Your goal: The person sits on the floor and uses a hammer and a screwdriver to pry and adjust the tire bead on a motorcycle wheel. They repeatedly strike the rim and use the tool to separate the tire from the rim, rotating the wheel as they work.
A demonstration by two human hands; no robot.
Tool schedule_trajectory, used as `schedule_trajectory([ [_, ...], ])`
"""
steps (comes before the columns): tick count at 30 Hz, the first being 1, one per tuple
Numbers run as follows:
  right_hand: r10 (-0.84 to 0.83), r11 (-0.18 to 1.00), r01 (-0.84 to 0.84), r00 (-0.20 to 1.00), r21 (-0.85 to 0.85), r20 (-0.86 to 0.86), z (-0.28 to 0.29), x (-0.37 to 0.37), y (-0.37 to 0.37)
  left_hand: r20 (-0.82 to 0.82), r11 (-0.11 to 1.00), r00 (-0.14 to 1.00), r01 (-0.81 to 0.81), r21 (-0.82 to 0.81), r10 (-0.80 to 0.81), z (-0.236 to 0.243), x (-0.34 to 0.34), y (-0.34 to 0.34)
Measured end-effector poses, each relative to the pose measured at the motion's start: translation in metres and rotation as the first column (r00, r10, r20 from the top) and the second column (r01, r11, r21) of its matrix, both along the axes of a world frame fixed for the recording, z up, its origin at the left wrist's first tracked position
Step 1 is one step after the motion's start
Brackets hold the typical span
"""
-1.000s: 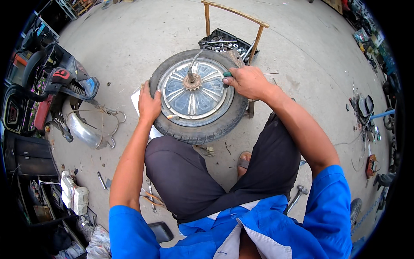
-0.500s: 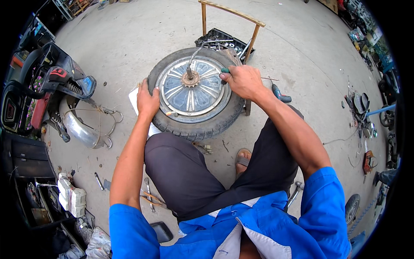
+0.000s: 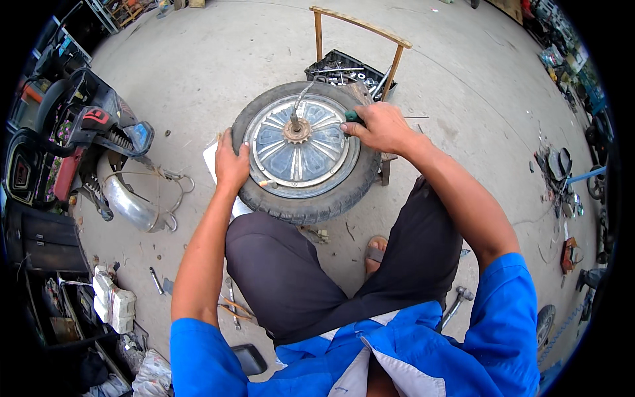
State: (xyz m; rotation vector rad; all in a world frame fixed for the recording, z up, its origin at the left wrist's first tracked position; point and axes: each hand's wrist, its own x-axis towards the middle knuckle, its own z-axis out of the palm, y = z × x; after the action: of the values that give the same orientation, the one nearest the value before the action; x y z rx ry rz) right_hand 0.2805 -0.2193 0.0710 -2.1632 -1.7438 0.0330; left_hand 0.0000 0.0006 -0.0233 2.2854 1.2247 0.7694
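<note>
A wheel with a black tyre (image 3: 311, 212) lies in front of my knees, its hub face up. Ribbed metal covers the hub motor (image 3: 323, 159), and a small sprocket sits around its axle (image 3: 296, 130). My left hand (image 3: 231, 163) grips the tyre's left edge, thumb on the sidewall. Over the right side of the wheel, my right hand (image 3: 383, 128) is closed around the green handle of a screwdriver (image 3: 354, 118). Its thin shaft comes out on the far side of that hand, pointing right. A valve stem (image 3: 267, 183) stands at the near rim.
Behind the wheel sit a black tool box (image 3: 331, 66) and a wooden frame (image 3: 360, 25). Scooter body parts (image 3: 86, 139) and a chrome fender (image 3: 126, 195) lie at left. A hammer (image 3: 458, 306) lies by my right thigh, pliers (image 3: 237, 308) by my left.
The view has shifted, so the wheel and surroundings sit slightly lower and to the right. The right hand still holds the screwdriver, whose handle is now tilted differently; the left stays on the tyre.
</note>
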Motion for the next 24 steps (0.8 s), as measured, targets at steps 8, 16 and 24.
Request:
schedule_trajectory([
  [8, -0.056, 0.995, 0.062, 0.995, 0.082, -0.081, 0.006, 0.029, 0.043, 0.013, 1.000, 1.000, 0.007, -0.015, -0.007, 0.005, 0.001, 0.000],
  [16, -0.022, 0.999, 0.019, 0.993, -0.028, -0.114, -0.004, 0.029, 0.065, 0.019, 1.000, 1.000, 0.016, -0.018, -0.016, 0.004, -0.001, 0.000],
  [24, 0.064, 0.995, -0.069, 0.996, -0.073, -0.060, -0.003, 0.036, 0.071, 0.023, 1.000, 1.000, 0.009, -0.021, -0.008, 0.006, -0.001, -0.002],
])
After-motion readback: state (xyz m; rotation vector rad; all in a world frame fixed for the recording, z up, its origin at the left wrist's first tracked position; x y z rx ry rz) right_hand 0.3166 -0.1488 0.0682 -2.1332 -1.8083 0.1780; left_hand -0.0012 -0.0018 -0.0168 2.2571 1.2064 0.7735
